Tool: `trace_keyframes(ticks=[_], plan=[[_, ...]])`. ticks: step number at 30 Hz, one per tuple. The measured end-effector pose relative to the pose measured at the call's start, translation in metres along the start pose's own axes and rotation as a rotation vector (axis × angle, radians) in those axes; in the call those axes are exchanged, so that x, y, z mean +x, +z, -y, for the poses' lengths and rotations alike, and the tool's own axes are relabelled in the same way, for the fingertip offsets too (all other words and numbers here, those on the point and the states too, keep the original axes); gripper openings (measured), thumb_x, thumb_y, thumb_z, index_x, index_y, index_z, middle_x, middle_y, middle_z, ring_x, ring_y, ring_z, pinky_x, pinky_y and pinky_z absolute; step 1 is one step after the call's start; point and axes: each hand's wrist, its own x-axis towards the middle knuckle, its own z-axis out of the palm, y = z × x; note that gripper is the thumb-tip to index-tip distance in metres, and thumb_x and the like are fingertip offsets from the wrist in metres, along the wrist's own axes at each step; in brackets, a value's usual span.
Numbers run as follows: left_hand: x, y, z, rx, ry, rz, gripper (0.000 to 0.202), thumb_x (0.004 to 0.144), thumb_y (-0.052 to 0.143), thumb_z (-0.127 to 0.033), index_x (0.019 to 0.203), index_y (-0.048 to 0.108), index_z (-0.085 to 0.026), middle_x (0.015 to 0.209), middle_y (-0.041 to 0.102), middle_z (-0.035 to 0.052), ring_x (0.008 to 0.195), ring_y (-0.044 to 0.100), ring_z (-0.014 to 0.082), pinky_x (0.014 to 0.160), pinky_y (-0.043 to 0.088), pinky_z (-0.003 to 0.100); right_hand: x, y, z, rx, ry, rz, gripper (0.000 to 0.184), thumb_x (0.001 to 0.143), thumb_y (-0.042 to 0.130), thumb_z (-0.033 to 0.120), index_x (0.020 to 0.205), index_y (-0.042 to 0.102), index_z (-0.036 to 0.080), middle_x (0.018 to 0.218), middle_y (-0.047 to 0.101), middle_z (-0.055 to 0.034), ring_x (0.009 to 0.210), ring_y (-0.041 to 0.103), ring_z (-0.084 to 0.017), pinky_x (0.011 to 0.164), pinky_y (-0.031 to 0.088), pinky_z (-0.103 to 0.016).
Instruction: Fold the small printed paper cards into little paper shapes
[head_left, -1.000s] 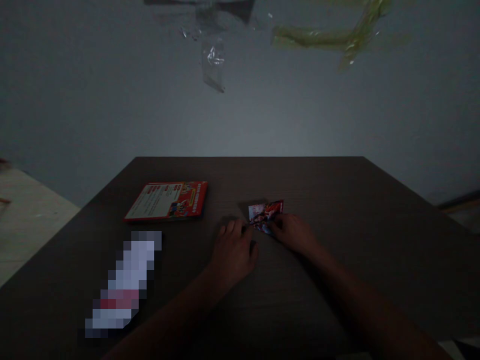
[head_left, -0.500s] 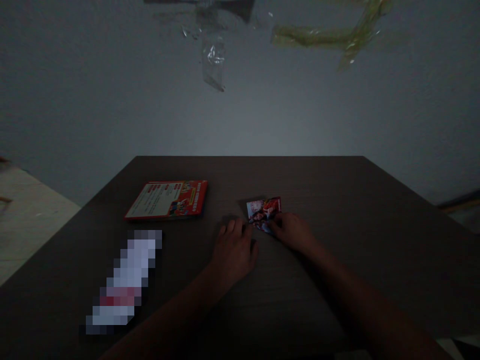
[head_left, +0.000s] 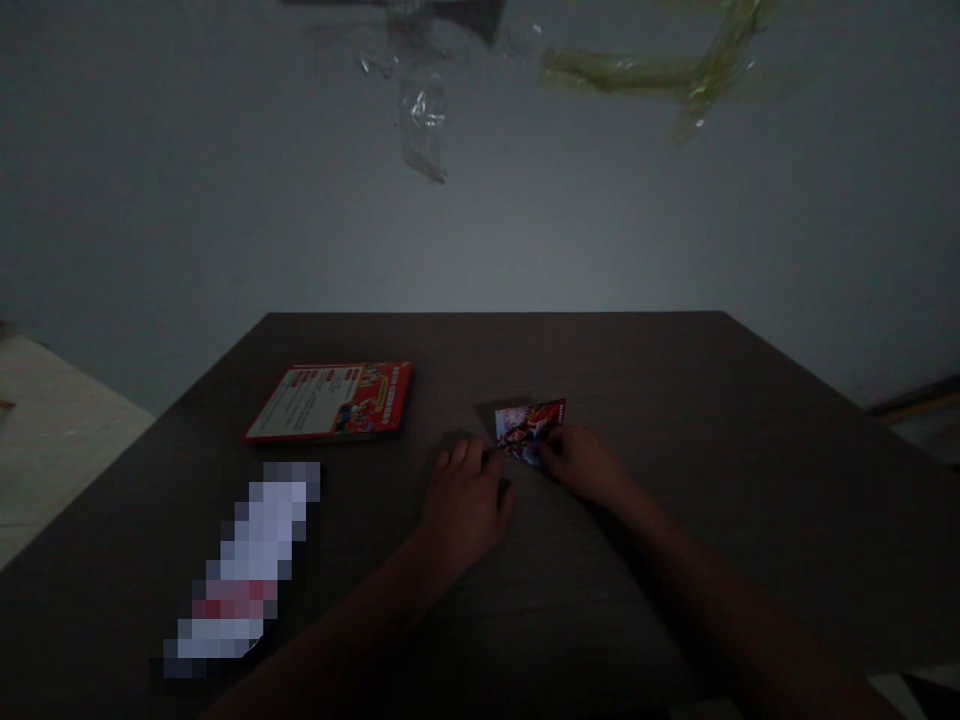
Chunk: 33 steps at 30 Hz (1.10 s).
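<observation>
A small stack of colourful picture cards (head_left: 527,427) lies on the dark wooden table (head_left: 675,400), a little right of centre. My right hand (head_left: 581,462) rests at its near right edge, fingers curled and pinching the stack. My left hand (head_left: 465,495) lies on the table just left of the cards, fingers bent down on the surface, its fingertips close to the stack's left corner. The light is dim, so I cannot make out whether the left fingers touch the cards.
A flat red and white printed box (head_left: 332,400) lies at the left of the table. A blurred-out white and red object (head_left: 244,565) lies nearer me on the left. Strips of clear and yellowish tape (head_left: 630,75) hang on the grey wall behind.
The card stack tilted slightly under my right fingers and came back to about where it was a second ago. Both hands stay in place.
</observation>
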Motion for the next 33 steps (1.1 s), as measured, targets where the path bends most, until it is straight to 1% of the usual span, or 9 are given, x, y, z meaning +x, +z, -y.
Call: trace_keyframes(ticks=[6, 12, 17, 25, 28, 33], plan=[[-0.0006, -0.0005, 0.0005, -0.007, -0.003, 0.006, 0.035, 0.086, 0.043, -0.035, 0.116, 0.054, -0.019, 0.106, 0.051, 0.0106, 0.1, 0.045, 0.0259, 0.085, 0.037, 0.041, -0.0006, -0.0003, 0.0002, -0.01, 0.008, 0.015, 0.033, 0.087, 0.042, 0.04, 0.078, 0.065, 0.017, 0.077, 0.067, -0.0085, 0.066, 0.059, -0.017, 0.054, 0.028, -0.027], [-0.0001, 0.0003, 0.0004, -0.002, -0.002, 0.0, 0.035, 0.087, 0.042, -0.035, 0.116, 0.053, -0.02, 0.107, 0.05, 0.0105, 0.101, 0.044, 0.0261, 0.086, 0.036, 0.041, 0.0001, 0.0008, 0.0, -0.014, 0.014, 0.003, 0.034, 0.086, 0.042, 0.041, 0.078, 0.065, 0.018, 0.078, 0.068, -0.0088, 0.069, 0.061, -0.019, 0.053, 0.028, -0.027], [0.0003, 0.0003, -0.0002, 0.018, -0.012, 0.01, 0.036, 0.086, 0.042, -0.035, 0.116, 0.053, -0.019, 0.108, 0.05, 0.0113, 0.1, 0.045, 0.0267, 0.084, 0.037, 0.041, 0.0005, 0.0007, -0.0004, -0.001, 0.005, 0.0, 0.033, 0.087, 0.043, 0.04, 0.079, 0.066, 0.017, 0.081, 0.068, -0.0097, 0.071, 0.061, -0.019, 0.057, 0.031, -0.027], [0.0006, -0.0003, -0.0005, 0.015, -0.006, 0.01, 0.036, 0.085, 0.043, -0.035, 0.116, 0.053, -0.019, 0.108, 0.051, 0.0107, 0.101, 0.045, 0.0265, 0.086, 0.036, 0.042, -0.0005, -0.0005, 0.0009, -0.001, 0.014, 0.013, 0.035, 0.087, 0.042, 0.042, 0.081, 0.065, 0.017, 0.083, 0.068, -0.0102, 0.072, 0.061, -0.019, 0.058, 0.032, -0.027], [0.0015, -0.0009, -0.0004, 0.008, -0.01, 0.019, 0.036, 0.085, 0.044, -0.035, 0.115, 0.053, -0.019, 0.107, 0.051, 0.0105, 0.101, 0.045, 0.0265, 0.085, 0.037, 0.041, -0.0008, -0.0013, 0.0017, -0.007, 0.02, 0.018, 0.034, 0.087, 0.042, 0.041, 0.081, 0.066, 0.017, 0.083, 0.068, -0.0101, 0.073, 0.061, -0.019, 0.059, 0.032, -0.027], [0.0026, -0.0015, 0.0001, -0.003, -0.01, 0.017, 0.034, 0.085, 0.043, -0.035, 0.113, 0.055, -0.019, 0.106, 0.051, 0.0105, 0.1, 0.045, 0.0264, 0.084, 0.037, 0.041, -0.0017, -0.0017, 0.0013, 0.001, 0.013, 0.013, 0.035, 0.087, 0.041, 0.041, 0.081, 0.066, 0.017, 0.081, 0.068, -0.0096, 0.069, 0.06, -0.018, 0.056, 0.03, -0.027]])
